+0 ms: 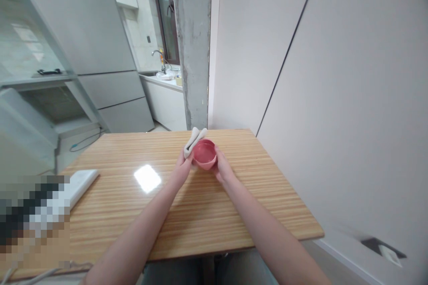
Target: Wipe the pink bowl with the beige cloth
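A pink bowl (205, 153) is held between my two hands over the far part of the wooden table (120, 218), its open side tilted toward me. My right hand (222, 164) grips the bowl's right side, thumb near the rim. My left hand (183, 164) is closed around a folded pale cloth (193, 140) at the bowl's left side. The cloth stands up beside the rim, and its lower part is hidden by my fingers. Whether those fingers also touch the bowl, I cannot tell.
On the table's left lies a white flat object (82, 182), partly blurred out by blocks, with cables (50, 274) near the front left corner. A pale wall (321, 120) runs along the right. Behind stand a grey fridge (110, 53), a concrete column (194, 49) and a sink counter (165, 98).
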Motion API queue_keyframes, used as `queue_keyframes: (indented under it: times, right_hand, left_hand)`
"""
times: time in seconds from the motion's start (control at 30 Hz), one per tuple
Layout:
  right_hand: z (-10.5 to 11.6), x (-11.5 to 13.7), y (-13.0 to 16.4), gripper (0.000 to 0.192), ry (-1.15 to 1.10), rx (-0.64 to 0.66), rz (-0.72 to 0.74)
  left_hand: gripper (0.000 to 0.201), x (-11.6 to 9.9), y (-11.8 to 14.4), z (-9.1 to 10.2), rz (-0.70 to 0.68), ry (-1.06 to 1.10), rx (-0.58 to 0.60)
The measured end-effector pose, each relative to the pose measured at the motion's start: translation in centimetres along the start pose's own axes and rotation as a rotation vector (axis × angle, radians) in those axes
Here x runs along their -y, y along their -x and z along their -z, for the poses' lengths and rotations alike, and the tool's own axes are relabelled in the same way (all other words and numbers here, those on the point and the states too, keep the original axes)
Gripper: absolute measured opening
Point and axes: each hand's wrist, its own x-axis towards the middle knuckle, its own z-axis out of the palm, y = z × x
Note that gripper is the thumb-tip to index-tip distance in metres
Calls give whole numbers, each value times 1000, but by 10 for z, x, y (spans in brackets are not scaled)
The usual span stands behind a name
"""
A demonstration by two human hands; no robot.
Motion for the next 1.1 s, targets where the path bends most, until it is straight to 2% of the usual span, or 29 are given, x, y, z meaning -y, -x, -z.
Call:
queue_keyframes:
  times: [0.1, 0.2, 0.3, 0.37, 0.47, 0.53, 0.67, 0.77, 0.97, 1.1]
  right_hand:
    - [-3, -1, 5, 42, -40, -1, -33]
    - [-5, 2, 8, 39, 48, 48, -113]
    - [-4, 8, 8, 39, 149, 81, -198]
    - [-3, 9, 8, 39, 160, 105, -234]
    - [-2, 7, 5, 37, 114, 119, -187]
    - [-1, 3, 2, 35, 63, 78, -124]
    - [0, -1, -1, 35, -69, -51, -51]
    - [-3, -2, 2, 38, -118, -34, -54]
    - [-8, -5, 7, 46, 14, 47, -136]
    - [-5, 4, 7, 51, 170, 28, -208]
  left_hand:
    - [48, 0, 0, -1, -19, 4, -17]
    - [43, -1, -4, 2, -59, 37, -62]
    - [42, -5, -9, 8, -103, 72, 0]
    - [43, -6, -11, 11, -83, 67, 41]
    - [42, -4, -10, 13, 11, 18, 41]
    - [44, -1, -8, 10, 36, -8, 17]
    - [53, 2, -4, 3, 0, -10, -4]
    - [58, 6, -4, 2, -31, 6, -23]
    - [43, 10, -14, 16, 0, 40, -164]
    - [36, 1, -17, 17, -113, -24, -71]
